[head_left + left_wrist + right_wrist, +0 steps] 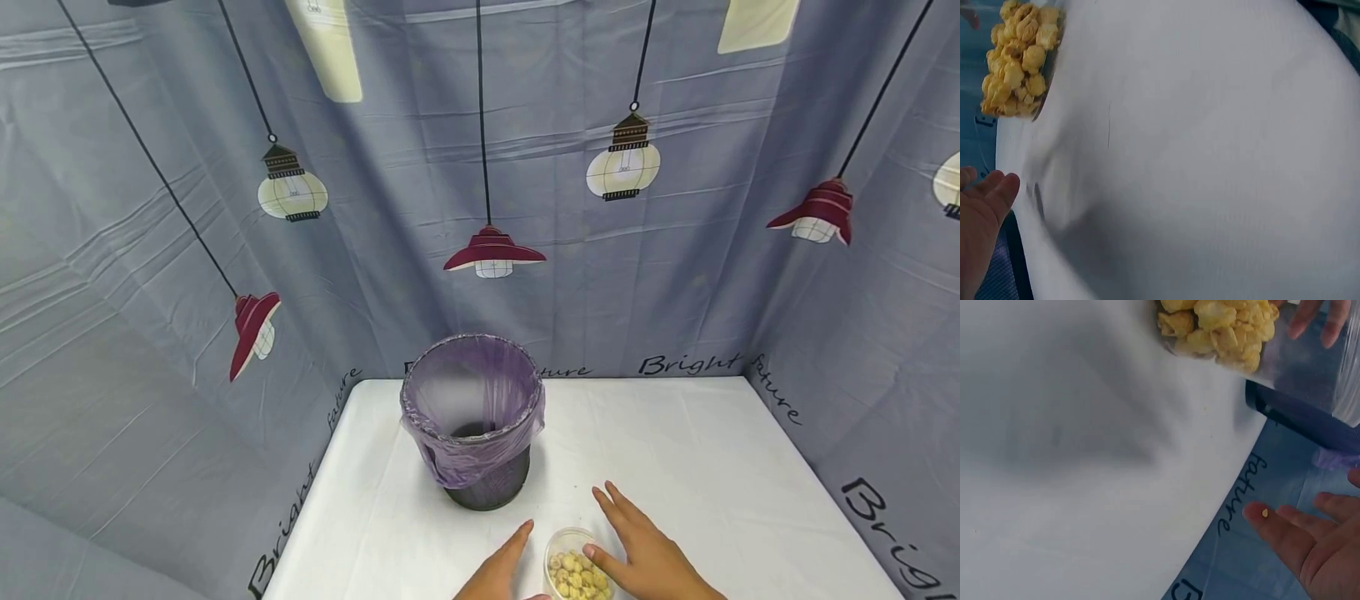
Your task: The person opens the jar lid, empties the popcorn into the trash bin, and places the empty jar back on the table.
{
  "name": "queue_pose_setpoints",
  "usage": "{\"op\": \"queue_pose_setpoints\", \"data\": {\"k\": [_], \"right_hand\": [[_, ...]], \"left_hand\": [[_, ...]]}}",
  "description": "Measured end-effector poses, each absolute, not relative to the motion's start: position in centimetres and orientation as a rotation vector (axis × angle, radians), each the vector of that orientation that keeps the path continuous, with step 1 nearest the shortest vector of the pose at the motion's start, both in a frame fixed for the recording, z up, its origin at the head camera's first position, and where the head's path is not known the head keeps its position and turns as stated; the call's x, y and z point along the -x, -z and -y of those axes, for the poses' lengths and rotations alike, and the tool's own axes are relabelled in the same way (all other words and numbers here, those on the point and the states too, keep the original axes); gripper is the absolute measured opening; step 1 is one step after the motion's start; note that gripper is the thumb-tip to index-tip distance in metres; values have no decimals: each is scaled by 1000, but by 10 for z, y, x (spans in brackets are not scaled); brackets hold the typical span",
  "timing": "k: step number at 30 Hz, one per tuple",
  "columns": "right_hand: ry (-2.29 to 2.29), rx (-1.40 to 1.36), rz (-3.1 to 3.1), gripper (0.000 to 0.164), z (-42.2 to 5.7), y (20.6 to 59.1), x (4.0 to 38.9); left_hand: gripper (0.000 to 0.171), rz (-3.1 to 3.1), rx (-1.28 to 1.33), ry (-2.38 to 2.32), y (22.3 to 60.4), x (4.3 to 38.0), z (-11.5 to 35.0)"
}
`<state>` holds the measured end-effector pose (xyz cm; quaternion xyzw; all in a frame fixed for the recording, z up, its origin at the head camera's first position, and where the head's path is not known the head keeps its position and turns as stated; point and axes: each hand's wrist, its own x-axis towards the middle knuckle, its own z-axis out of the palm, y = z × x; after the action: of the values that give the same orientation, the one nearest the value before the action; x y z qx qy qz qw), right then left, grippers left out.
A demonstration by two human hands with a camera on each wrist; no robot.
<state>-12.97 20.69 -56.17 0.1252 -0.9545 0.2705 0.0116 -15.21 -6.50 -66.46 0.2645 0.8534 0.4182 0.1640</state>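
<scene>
A clear plastic tub (557, 546) of yellow popcorn (576, 577) stands upright on the white table at the near edge of the head view. My left hand (497, 573) is just left of the tub, fingers extended and holding nothing. On the other side my right hand (651, 557) spreads its fingers, the thumb overlapping the tub's rim in the head view. A small yellow crumb (1265, 513) clings to a fingertip of that hand in the right wrist view. The left wrist view shows the popcorn (1019, 59) beyond the spread left hand (982, 219).
Behind the tub stands a dark mesh waste bin (491, 492), lined with a purple plastic bag (472, 458). A few tiny crumbs dot the white table (660, 442). Grey-blue curtains (405, 208) printed with lamps enclose the table's back and sides.
</scene>
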Motion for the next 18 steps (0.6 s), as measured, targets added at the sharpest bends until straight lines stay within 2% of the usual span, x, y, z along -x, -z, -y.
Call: {"op": "queue_pose_setpoints", "data": {"k": [4, 8, 18], "right_hand": [[-907, -413, 3006, 84, -202, 561, 129], [-940, -448, 2994, 83, -199, 563, 127], [-984, -520, 3045, 91, -194, 569, 123]], "left_hand": [[103, -2287, -715, -1291, 669, 154, 58], [110, -2288, -826, -1306, 675, 156, 53], [109, -2411, -914, -1231, 675, 150, 39]]}}
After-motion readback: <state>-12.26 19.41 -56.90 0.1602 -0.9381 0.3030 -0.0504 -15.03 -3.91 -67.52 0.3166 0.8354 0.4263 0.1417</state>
